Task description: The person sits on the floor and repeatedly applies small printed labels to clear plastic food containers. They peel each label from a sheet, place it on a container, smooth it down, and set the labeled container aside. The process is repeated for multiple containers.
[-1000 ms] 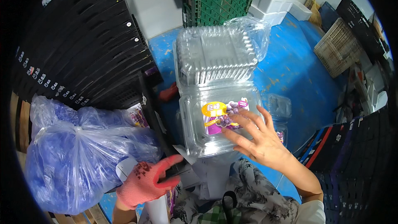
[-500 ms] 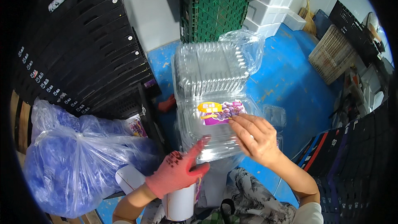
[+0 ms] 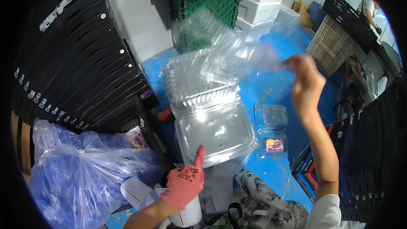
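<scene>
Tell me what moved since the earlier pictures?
The right hand left the labelled box and swung up, lifting a blurred clear box off the stack of clear boxes. The gloved left hand came to the stack's front edge. The blue bag stayed.

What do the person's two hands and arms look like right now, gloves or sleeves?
The left hand wears a coral-red knit glove with small dark dots across its back; the forearm behind it is bare. The right hand has no glove, and its forearm is bare up to a short white sleeve at the shoulder. No watch or rings show.
</scene>
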The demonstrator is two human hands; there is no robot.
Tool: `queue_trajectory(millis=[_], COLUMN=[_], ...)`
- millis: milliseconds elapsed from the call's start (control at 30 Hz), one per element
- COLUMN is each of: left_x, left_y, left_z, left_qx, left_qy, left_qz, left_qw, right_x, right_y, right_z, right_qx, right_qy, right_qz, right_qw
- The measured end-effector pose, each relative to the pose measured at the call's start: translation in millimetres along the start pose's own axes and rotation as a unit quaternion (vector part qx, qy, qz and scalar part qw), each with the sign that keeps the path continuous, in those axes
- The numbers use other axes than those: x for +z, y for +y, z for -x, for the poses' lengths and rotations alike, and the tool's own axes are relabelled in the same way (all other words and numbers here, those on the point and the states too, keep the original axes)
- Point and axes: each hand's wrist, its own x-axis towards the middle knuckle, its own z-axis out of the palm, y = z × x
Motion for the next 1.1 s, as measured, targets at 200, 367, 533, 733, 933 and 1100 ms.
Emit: queue_trajectory(millis=[200, 367, 533, 733, 933, 1100], left_x=[-12.6, -45.7, -50.8, -41.1, -36.7, -46.5], left_y=[-8.7, -13.5, -37.6, -58.8, -49.9, -24.2], left_z=[-3.3, 10.3, 55.4, 78.5, 64.3, 48.5], left_qx=[0.007, -0.123, -0.223, -0.193, -0.179, -0.119], left_qy=[0.011, -0.148, 0.119, 0.405, 0.381, 0.298], left_qz=[0.178, 0.487, 0.554, 0.628, 0.511, 0.636], left_qw=[0.984, 0.852, 0.793, 0.635, 0.75, 0.702], right_x=[-63.9, -80.7, -75.2, -81.9, -47.6, -27.1], right_y=[88.2, 138.3, 185.9, 190.2, 138.0, -40.6], right_z=[18.9, 178.4, 334.4, 377.6, 318.3, 134.7], right_qx=[-0.024, -0.025, 0.067, 0.231, 0.271, 0.104], right_qy=[0.035, -0.232, -0.391, -0.553, -0.307, -0.204], right_qz=[0.097, 0.246, 0.229, 0.271, 0.131, -0.203], right_qw=[0.994, 0.941, 0.889, 0.753, 0.903, 0.952])
